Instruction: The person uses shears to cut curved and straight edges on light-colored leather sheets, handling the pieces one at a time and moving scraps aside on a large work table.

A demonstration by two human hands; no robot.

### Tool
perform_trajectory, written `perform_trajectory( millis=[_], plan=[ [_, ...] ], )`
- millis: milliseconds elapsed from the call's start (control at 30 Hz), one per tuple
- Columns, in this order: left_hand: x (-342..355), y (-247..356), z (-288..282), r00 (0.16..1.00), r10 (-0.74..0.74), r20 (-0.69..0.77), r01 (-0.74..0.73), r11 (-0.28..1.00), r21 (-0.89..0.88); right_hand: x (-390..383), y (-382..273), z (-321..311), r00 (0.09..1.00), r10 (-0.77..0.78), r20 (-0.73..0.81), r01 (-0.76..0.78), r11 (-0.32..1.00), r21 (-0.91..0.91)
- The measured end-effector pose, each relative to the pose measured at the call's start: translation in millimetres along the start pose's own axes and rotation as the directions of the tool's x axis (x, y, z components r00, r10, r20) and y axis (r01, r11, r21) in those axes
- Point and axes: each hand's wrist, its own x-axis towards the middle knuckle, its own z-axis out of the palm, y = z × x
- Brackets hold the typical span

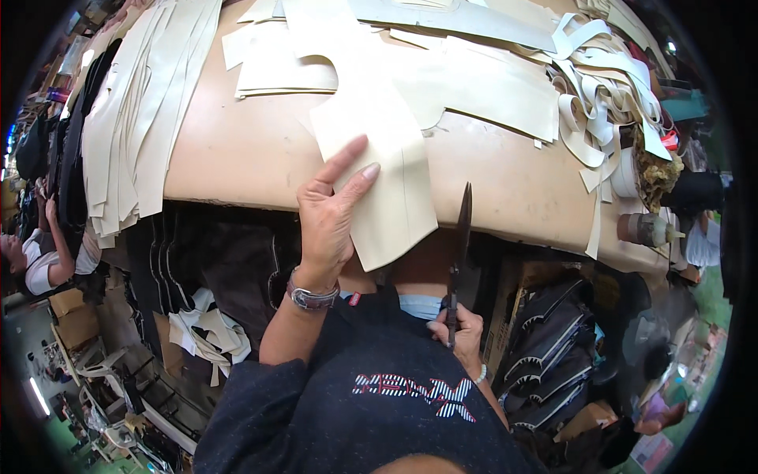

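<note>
My left hand (pixel 328 217) grips a long cream sheet piece (pixel 395 205) with thumb and finger on its face; a thin line runs down the piece, and its lower end hangs past the table's front edge. My right hand (pixel 464 330) holds dark metal scissors (pixel 462 225) upright beside that piece, blades pointing up. More cut cream pieces (pixel 497 99) lie farther back on the tan table (pixel 221 150), along with a grey strip (pixel 489 24).
Long cream strips (pixel 134 118) cover the table's left, curled strips (pixel 600 79) its right, beside a small bottle (pixel 639 229). Below are dark bundled pieces (pixel 553 347), white scraps (pixel 209 336) and cardboard boxes (pixel 75 320). Another person (pixel 51 265) is at the far left.
</note>
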Motion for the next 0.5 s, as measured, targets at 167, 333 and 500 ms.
perform_trajectory(
  millis=[167,333,500],
  plan=[
    [17.0,8.0,15.9,0.972,0.221,0.078,-0.231,0.961,0.153,3.0,-0.7,5.7,0.988,-0.106,0.108,0.098,0.992,0.081],
    [25.5,11.6,19.1,0.942,0.308,0.133,-0.325,0.937,0.131,9.5,-6.8,13.9,0.964,-0.171,0.204,0.165,0.985,0.048],
    [24.1,0.6,14.1,0.896,0.407,0.179,-0.441,0.866,0.236,19.0,-16.1,27.6,0.95,-0.245,0.192,0.25,0.968,-0.002]
  ],
)
